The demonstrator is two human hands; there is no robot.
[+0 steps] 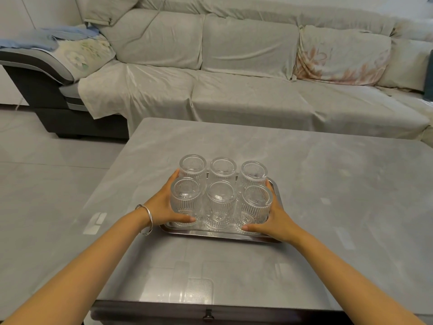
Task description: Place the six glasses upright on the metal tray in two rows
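Several clear ribbed glasses stand in two rows of three on the metal tray [220,235], in the middle of the grey table. Their patterned bases show through the glass at the bottom. My left hand [161,207] cups the left end of the group, with its thumb against the foot of the front-left glass [185,202] and its fingers up beside the back-left glass [192,168]. My right hand [277,219] cups the right end the same way, thumb at the foot of the front-right glass [256,204], fingertips by the back-right glass [254,174]. Both hands cover the tray's short edges.
The tray lies near the middle of a grey stone-look table [328,184], whose front edge is close to me. A long sofa [234,78] under a pale cover runs behind the table. Grey tiled floor [46,172] lies to the left.
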